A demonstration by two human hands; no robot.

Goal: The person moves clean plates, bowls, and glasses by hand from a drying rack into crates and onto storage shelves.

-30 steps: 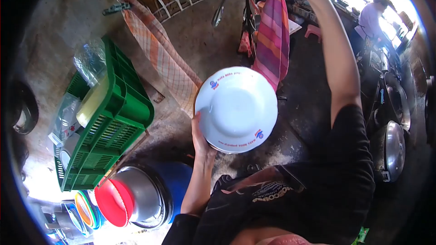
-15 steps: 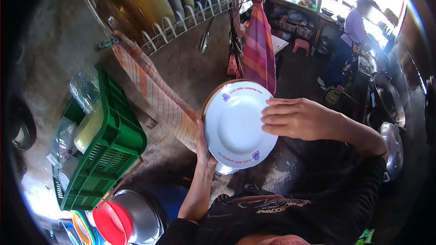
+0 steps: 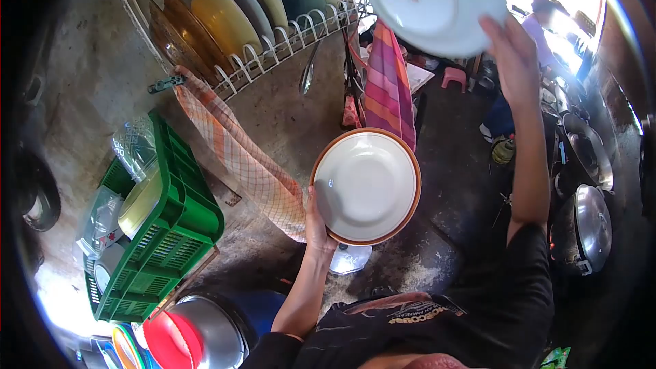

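Note:
My left hand (image 3: 318, 227) grips the left edge of a white plate with a brown rim (image 3: 367, 188), held face up in front of my chest. Up at the top, my right hand (image 3: 516, 61) is closed on the edge of a white plate (image 3: 424, 3). That plate is raised, its underside showing, apart from the brown-rimmed one and to the right of the white wire dish rack (image 3: 239, 68). My right fingertips are slightly blurred. Several plates stand on edge in the rack, among them a yellow plate (image 3: 219, 17).
A checked cloth (image 3: 239, 157) hangs beside my left hand, and a striped cloth (image 3: 388, 96) hangs beyond the plates. A green crate (image 3: 164, 232) stands at left with plastic containers. At right are a lidded pot (image 3: 591, 222) and another person (image 3: 540, 37).
My right hand has lifted the white plate off the brown-rimmed one and carried it up, turning its underside into view. My left hand keeps the brown-rimmed plate.

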